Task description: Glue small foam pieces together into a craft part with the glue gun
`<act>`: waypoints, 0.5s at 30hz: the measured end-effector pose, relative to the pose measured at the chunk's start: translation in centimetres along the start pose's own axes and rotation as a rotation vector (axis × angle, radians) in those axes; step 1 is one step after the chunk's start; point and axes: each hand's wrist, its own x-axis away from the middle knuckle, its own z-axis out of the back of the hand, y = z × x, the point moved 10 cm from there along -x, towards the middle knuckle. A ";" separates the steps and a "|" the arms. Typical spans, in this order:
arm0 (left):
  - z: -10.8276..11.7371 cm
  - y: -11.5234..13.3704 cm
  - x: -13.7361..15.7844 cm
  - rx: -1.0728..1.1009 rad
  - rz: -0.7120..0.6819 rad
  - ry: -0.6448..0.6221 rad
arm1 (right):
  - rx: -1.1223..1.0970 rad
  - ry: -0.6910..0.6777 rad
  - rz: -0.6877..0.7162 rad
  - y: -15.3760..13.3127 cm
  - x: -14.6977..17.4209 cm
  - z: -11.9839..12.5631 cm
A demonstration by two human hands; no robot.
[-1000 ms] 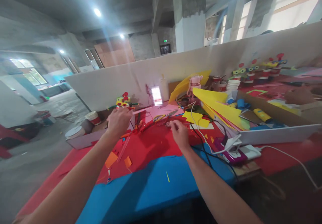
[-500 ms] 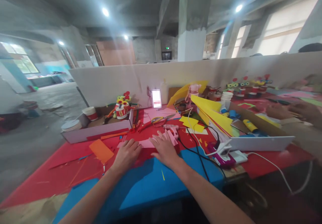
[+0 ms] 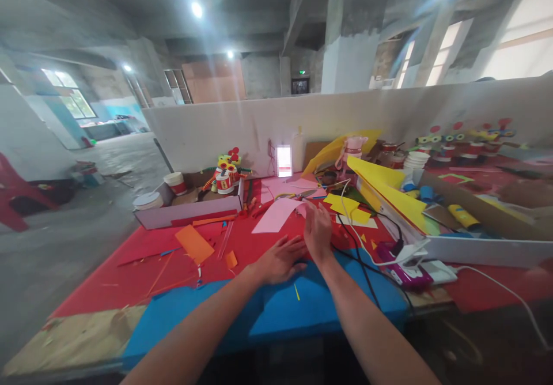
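A pink paper strip (image 3: 276, 216) bows up over the red table covering, its left end lying on the red. My right hand (image 3: 318, 232) stands on edge at the strip's right end, with fingers closed on the paper; the fingertips are partly hidden. My left hand (image 3: 280, 260) lies low over the red sheet just left of it, fingers stretched out and holding nothing. Behind the strip lie scissors (image 3: 307, 193) with yellow handles on more pink paper (image 3: 272, 186). A blue sheet (image 3: 242, 310) covers the table edge nearest me.
Orange paper (image 3: 194, 244) lies to the left, before a box (image 3: 190, 212) with a decorated cup figure (image 3: 225, 172). Yellow paper pieces (image 3: 352, 209), cables and a purple power strip (image 3: 404, 267) lie right. Beyond them stands a box (image 3: 484, 249) of craft scraps.
My left hand has moved right, off the strip, and lies beside my right hand. The right hand has turned on edge and lifted the strip's right end into a curve. The view has shifted.
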 end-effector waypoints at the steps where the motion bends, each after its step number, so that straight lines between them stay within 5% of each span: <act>1: -0.1 -1.5 -0.1 0.000 0.055 -0.024 | -0.008 0.014 -0.005 0.3 0.0 0.2; 5: 1.8 -9.9 3.0 -0.143 0.518 -0.044 | -0.007 0.086 -0.087 2.2 -0.3 0.8; 7: 3.5 -11.0 4.2 -0.279 0.610 0.026 | -0.015 0.102 -0.114 2.7 -0.4 0.7; 15: -1.4 2.6 -2.7 0.000 -0.071 -0.092 | -0.055 0.093 -0.126 3.2 -0.4 0.5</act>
